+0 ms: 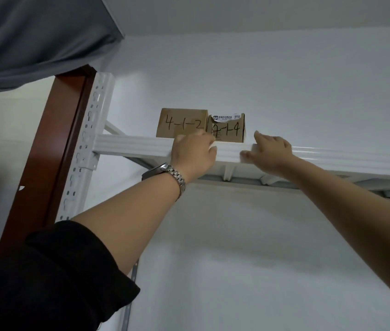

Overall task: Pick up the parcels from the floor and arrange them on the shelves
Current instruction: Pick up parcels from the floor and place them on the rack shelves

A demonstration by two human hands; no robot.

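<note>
Two brown cardboard parcels stand side by side on the white top shelf (141,145), seen from below. The left parcel (182,123) is marked 4-1-2. The right parcel (228,130) is marked 4-1-4 and has a torn white label on top. My left hand (194,154), with a metal watch on the wrist, rests on the shelf's front beam. Its bent fingertips touch the lower left corner of the 4-1-4 parcel without gripping it. My right hand (270,151) lies on the beam just right of that parcel, fingers apart and holding nothing.
A white slotted upright (88,144) carries the shelf at the left, next to a dark red wooden frame (53,149). Grey fabric (34,37) hangs at the upper left. A white wall lies behind and below the shelf.
</note>
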